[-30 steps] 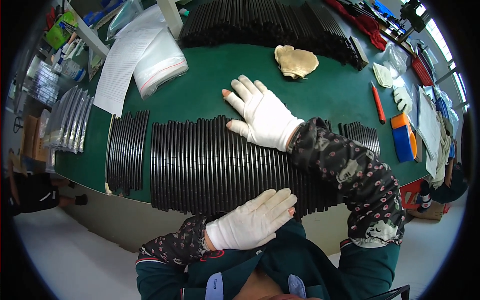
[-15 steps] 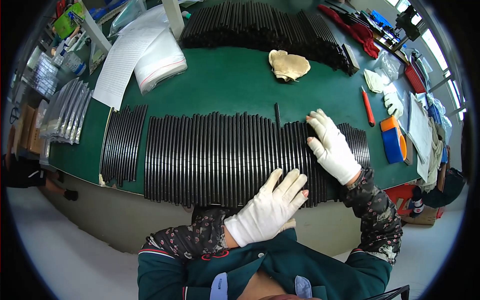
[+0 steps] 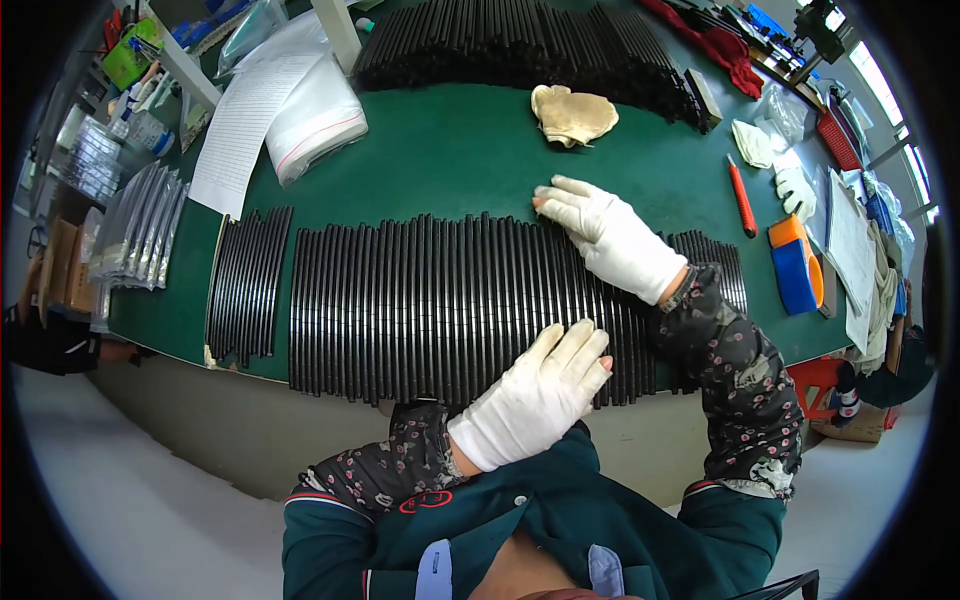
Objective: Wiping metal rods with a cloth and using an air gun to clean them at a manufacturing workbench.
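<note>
A wide row of slim black rods [image 3: 400, 300] lies side by side near the table's front edge, their ends slightly uneven. Across the near part of this row, right of its middle, my left hand [image 3: 530, 395] rests flat with its fingers stretched out. My right hand [image 3: 612, 238] reaches over the far ends of the rods, fingers extended and fingertips at the far edge of the row; it covers the rod ends beneath it. No object shows in its fingers. Both hands wear white gloves, with some fingertips bare.
A smaller rod group [image 3: 250, 285] lies left, another [image 3: 712, 262] right. More black rods [image 3: 520, 50] are stacked at the back, before them a beige cloth [image 3: 573, 115]. A red cutter [image 3: 741, 197] and tape rolls [image 3: 795, 268] lie right; plastic bags [image 3: 312, 125] and a paper sheet [image 3: 235, 150] left.
My right hand has moved left and farther away, from the right part of the row to the far rod ends, where one rod had stuck out. My left hand has barely shifted.
</note>
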Demonstrator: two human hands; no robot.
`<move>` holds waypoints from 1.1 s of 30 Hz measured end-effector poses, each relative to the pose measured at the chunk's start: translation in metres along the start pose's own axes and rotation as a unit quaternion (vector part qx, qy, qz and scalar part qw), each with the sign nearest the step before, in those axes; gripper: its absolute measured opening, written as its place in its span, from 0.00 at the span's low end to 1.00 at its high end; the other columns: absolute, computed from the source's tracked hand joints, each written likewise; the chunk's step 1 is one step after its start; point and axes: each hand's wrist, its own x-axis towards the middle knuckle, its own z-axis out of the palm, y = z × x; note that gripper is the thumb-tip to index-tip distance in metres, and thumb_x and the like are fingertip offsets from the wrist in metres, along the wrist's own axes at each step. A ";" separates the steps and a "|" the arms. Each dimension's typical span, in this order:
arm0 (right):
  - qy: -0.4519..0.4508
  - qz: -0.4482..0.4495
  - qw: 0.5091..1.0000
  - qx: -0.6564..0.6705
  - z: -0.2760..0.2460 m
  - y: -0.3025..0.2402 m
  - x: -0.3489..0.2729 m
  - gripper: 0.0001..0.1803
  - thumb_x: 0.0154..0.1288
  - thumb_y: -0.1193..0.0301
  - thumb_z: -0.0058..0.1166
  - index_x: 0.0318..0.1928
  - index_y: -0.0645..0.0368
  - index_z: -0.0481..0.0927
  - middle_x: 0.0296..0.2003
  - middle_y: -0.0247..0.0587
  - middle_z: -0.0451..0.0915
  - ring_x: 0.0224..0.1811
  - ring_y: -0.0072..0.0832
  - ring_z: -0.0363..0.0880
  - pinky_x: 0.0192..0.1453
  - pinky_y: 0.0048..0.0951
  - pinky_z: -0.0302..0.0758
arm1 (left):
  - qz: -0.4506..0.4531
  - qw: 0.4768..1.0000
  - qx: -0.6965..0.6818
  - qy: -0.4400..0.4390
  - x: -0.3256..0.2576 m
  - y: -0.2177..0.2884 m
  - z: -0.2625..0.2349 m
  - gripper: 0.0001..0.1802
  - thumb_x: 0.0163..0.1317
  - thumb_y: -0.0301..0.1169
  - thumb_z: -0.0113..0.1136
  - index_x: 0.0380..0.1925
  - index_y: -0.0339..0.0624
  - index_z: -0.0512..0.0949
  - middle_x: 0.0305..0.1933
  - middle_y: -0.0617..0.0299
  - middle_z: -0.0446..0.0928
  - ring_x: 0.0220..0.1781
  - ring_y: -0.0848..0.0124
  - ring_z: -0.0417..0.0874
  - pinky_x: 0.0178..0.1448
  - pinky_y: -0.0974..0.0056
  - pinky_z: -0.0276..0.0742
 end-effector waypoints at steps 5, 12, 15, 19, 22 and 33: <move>-0.006 -0.063 0.998 -0.020 -0.015 -0.025 -0.019 0.27 0.63 0.69 0.53 0.63 0.59 0.68 0.63 0.47 0.69 0.68 0.48 0.63 0.71 0.47 0.60 | 0.036 0.999 -0.018 0.006 -0.008 -0.006 0.003 0.20 0.54 0.35 0.61 0.47 0.38 0.77 0.55 0.53 0.75 0.60 0.59 0.75 0.63 0.58 0.71; -0.155 -0.263 0.952 -0.035 0.007 -0.043 -0.011 0.41 0.67 0.39 0.35 0.69 0.56 0.59 0.69 0.55 0.56 0.73 0.47 0.53 0.74 0.53 0.46 | -0.051 0.960 -0.274 -0.010 -0.026 0.009 0.031 0.26 0.59 0.35 0.54 0.56 0.35 0.70 0.62 0.47 0.68 0.68 0.56 0.66 0.69 0.56 0.62; -0.077 -0.172 0.974 -0.129 0.009 -0.001 0.025 0.40 0.69 0.42 0.31 0.69 0.60 0.57 0.69 0.57 0.57 0.72 0.51 0.53 0.74 0.53 0.49 | 0.094 0.991 -0.080 -0.048 -0.012 0.000 0.005 0.31 0.48 0.35 0.62 0.53 0.31 0.70 0.58 0.49 0.69 0.64 0.54 0.68 0.67 0.57 0.64; -0.011 0.040 0.952 0.302 -0.004 -0.001 0.021 0.45 0.69 0.38 0.31 0.72 0.62 0.52 0.72 0.51 0.53 0.76 0.42 0.48 0.77 0.43 0.44 | 0.088 0.990 -0.105 -0.038 -0.014 0.001 -0.004 0.32 0.45 0.35 0.64 0.52 0.32 0.72 0.57 0.49 0.70 0.64 0.54 0.69 0.66 0.57 0.65; 0.010 0.073 0.584 0.808 -0.037 -0.021 0.011 0.50 0.63 0.34 0.41 0.71 0.62 0.55 0.71 0.61 0.50 0.76 0.47 0.45 0.77 0.47 0.46 | 0.085 0.989 -0.114 -0.028 -0.016 0.000 -0.001 0.32 0.43 0.35 0.65 0.51 0.33 0.74 0.58 0.50 0.70 0.64 0.54 0.69 0.66 0.57 0.66; 0.056 0.063 0.991 0.099 -0.044 -0.018 -0.042 0.39 0.72 0.43 0.30 0.68 0.62 0.61 0.66 0.57 0.63 0.73 0.47 0.55 0.75 0.46 0.49 | 0.138 0.984 -0.113 -0.012 0.002 0.007 -0.005 0.19 0.56 0.32 0.54 0.48 0.37 0.73 0.57 0.52 0.71 0.62 0.57 0.71 0.64 0.52 0.67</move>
